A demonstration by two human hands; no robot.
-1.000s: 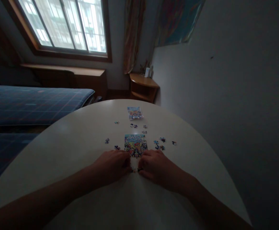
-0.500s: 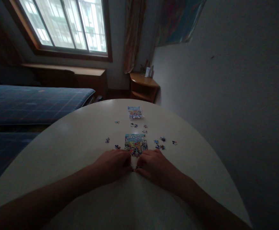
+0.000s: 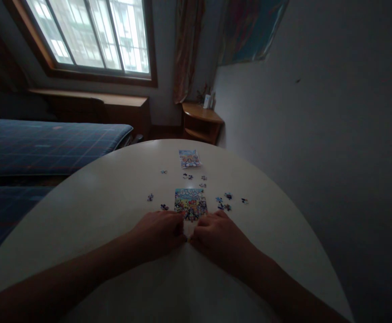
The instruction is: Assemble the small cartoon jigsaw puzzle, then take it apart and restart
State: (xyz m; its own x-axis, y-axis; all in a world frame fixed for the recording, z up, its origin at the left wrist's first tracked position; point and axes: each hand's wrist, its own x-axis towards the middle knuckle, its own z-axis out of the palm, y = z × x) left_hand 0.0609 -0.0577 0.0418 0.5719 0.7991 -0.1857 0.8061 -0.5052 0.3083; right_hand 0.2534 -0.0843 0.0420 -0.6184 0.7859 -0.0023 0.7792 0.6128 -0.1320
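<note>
Two-hand state: L hand (image 3: 160, 233) & R hand (image 3: 218, 235) apart, narrow gap btwn; fingers curled low over white round table (image 3: 279, 224); can't tell if either pinches a pc.
Bluey jigsaw (image 3: 191, 202): flat on table, centre, near corners by the knuckles.
Loose pcs (image 3: 228, 196): scattered L, R & far side of jigsaw.
Picture sheet (image 3: 189, 159): past pcs, twd far edge.
Plaid mattress (image 3: 57, 146): beyond table, L.
Corner shelf (image 3: 202, 112): behind table.
Barred window (image 3: 94, 40): back wall, bright.
</note>
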